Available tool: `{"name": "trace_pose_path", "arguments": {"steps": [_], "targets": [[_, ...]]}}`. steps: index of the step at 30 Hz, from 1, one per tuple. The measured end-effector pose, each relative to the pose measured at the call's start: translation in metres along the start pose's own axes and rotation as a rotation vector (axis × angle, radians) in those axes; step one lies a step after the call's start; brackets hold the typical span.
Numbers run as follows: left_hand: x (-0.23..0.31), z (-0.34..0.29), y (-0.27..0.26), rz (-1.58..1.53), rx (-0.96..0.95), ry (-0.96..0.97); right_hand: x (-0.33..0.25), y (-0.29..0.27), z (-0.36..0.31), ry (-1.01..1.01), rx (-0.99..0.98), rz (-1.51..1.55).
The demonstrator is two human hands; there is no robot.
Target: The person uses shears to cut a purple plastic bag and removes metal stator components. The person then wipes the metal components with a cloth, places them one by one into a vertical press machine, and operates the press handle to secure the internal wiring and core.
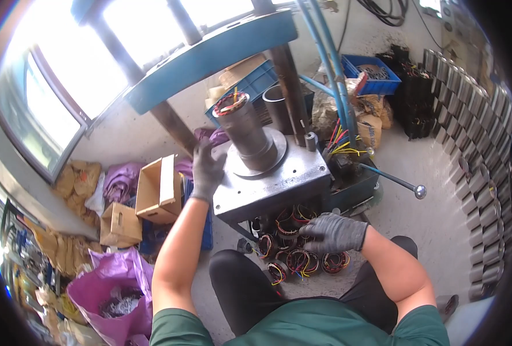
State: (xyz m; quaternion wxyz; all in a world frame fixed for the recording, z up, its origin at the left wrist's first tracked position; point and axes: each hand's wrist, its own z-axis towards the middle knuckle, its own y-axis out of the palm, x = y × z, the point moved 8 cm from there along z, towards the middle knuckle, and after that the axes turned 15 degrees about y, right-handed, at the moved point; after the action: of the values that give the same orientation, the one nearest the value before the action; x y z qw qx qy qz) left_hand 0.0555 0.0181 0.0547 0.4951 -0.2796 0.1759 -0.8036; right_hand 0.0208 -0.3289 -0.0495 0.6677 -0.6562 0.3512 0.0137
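The left hand (207, 171), fingers spread, is beside the metal surface (276, 190), where a gray cylinder (249, 138) stands, topped by a wire coil (231, 105). The right hand (336, 233), fingers loosely open, hovers near the lower coils (299, 264).

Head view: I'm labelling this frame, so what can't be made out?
Head view:
Wire-wound rings: some partly hidden by the right hand.
Blue press: top cut off by the upper edge.
Windows: outdoors lost in glare.
Left hand: contact with the post unclear from this angle.
Purple sack: contents too small to identify.
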Motion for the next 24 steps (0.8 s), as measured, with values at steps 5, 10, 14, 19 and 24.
{"name": "trace_pose_path", "arguments": {"steps": [5, 10, 14, 19, 24], "targets": [[-0.039, -0.266, -0.026, -0.117, -0.171, -0.338, 0.030, -0.012, -0.020, -0.171, 0.140, 0.269], [-0.052, -0.620, -0.056, 0.018, -0.602, -1.173, 0.084, -0.004, -0.036, -0.006, 0.058, 0.072], [0.072, -0.790, -0.042, -0.028, -1.035, -1.458, 0.186, 0.030, -0.052, 0.245, 0.018, 0.227], [0.199, -0.864, -0.025, -0.322, -1.221, -1.578, 0.226, 0.040, -0.052, 0.508, 0.038, 0.447], [0.186, -0.843, -0.024, -0.235, -0.928, -1.610, 0.257, 0.063, -0.048, 0.691, -0.037, 0.706]]}}
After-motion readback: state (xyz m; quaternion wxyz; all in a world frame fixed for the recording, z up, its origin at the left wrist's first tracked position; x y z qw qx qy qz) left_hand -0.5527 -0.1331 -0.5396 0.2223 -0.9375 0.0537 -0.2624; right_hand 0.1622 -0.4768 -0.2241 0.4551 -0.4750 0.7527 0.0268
